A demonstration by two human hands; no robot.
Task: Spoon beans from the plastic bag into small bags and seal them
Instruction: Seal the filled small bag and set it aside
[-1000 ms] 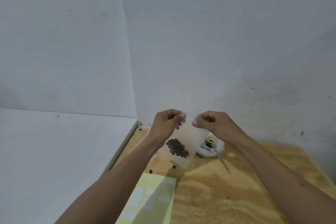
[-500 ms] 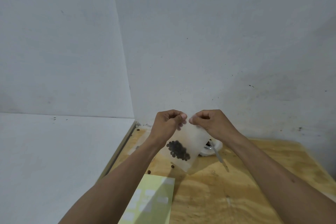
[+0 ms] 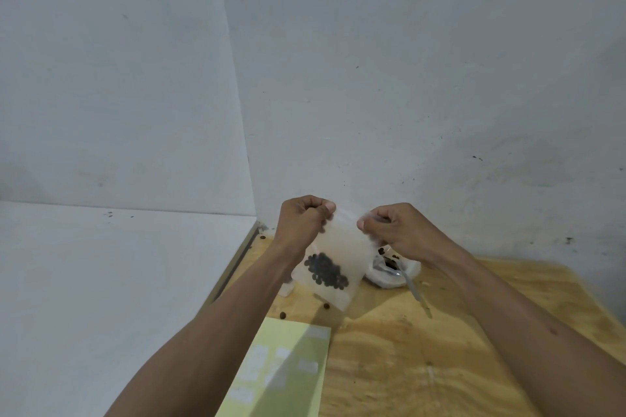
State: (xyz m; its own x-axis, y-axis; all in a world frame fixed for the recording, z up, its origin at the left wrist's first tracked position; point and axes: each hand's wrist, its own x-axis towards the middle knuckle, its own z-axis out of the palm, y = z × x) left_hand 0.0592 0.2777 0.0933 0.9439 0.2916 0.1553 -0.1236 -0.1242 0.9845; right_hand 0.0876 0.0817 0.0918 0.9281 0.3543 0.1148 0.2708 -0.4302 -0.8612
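Note:
A small clear bag (image 3: 342,247) hangs above the wooden table (image 3: 440,349), with a dark cluster of beans (image 3: 326,270) in its lower left part. My left hand (image 3: 303,222) pinches the bag's top left corner. My right hand (image 3: 393,228) pinches the top right corner. Behind the small bag lies the crumpled white plastic bag (image 3: 393,272) holding dark beans. A metal spoon (image 3: 411,284) rests with its bowl in that bag and its handle pointing toward me.
A pale yellow-green sheet (image 3: 281,369) with white labels lies near the table's front left. A few loose beans (image 3: 326,306) are scattered on the wood. White walls meet in a corner right behind the table; a white surface (image 3: 101,298) runs along its left edge.
My hands have drawn slightly apart along the small bag's top edge, stretching it wider. The bag stays lifted in about the same place.

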